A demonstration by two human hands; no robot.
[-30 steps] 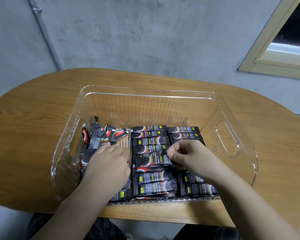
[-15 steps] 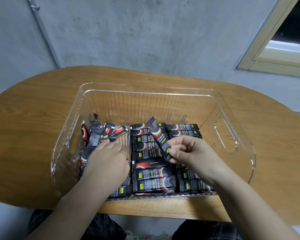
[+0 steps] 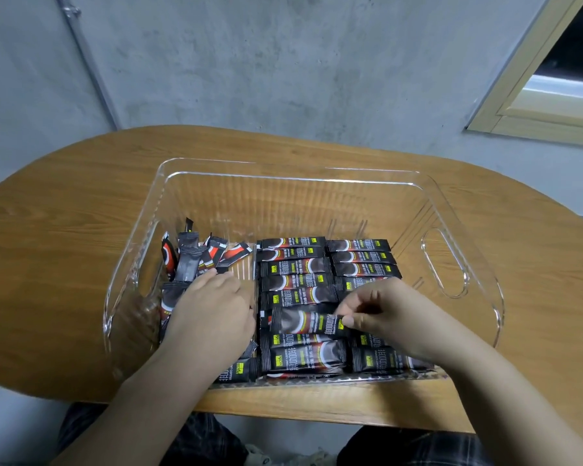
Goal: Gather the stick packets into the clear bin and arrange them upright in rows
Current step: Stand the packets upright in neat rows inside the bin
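Packet [image 3: 308,322] pinched at its 3 o'clock end by right grip [image 3: 384,314]: seat level in middle row; left grip [image 3: 212,307] flat, steadying loose packets [image 3: 202,257].

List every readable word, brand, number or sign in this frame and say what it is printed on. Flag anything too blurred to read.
"INSTANT COFFEE": faintly legible small white print on a black stick packet lying in the clear plastic bin.
Large white characters on the black packet pinched by the right hand: too blurred to read.
Yellow square labels on the packets: too small to read.
Loose red-and-black packets beyond the left hand: no readable text.
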